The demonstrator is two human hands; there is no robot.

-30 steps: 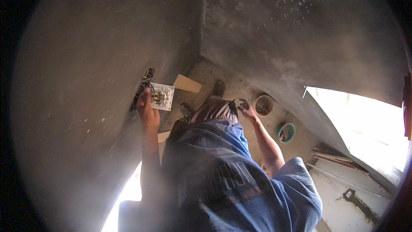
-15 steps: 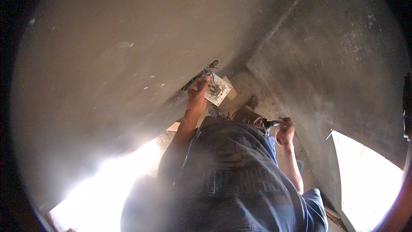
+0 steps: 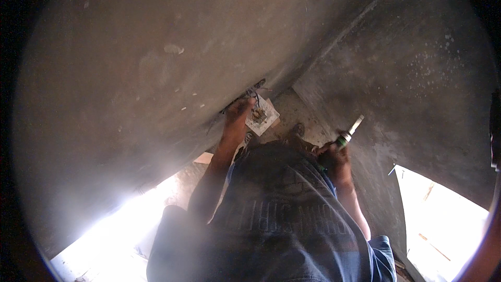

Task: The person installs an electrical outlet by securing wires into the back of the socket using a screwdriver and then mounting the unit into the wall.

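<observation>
Head view: the left hand (image 3: 238,116) is at the left wall (image 3: 130,73), fingers curled closed on the left edge of the plate (image 3: 270,113). The plate is square and white, stands tilted, and shows metal parts at its middle. It is located just right of the slot (image 3: 259,83) in the left wall; dark wires (image 3: 256,94) run between slot and plate. Fingertip contact behind the plate cannot be told.

The right hand (image 3: 338,161) is closed around a tool (image 3: 356,125), well apart from the plate and to its right. The tool's pale end points far and right, toward the right wall (image 3: 417,109); a green section shows at the grip. Shoes (image 3: 299,129) stand on the floor (image 3: 312,131), between the hands.
</observation>
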